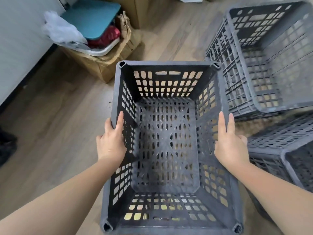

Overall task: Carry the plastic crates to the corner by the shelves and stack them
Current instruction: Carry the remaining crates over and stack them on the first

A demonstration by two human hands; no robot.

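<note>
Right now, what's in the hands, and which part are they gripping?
One dark grey crate, empty, held by both hands: left hand clamps the left side rim, right hand the right side rim. The handle slots are unused.
</note>
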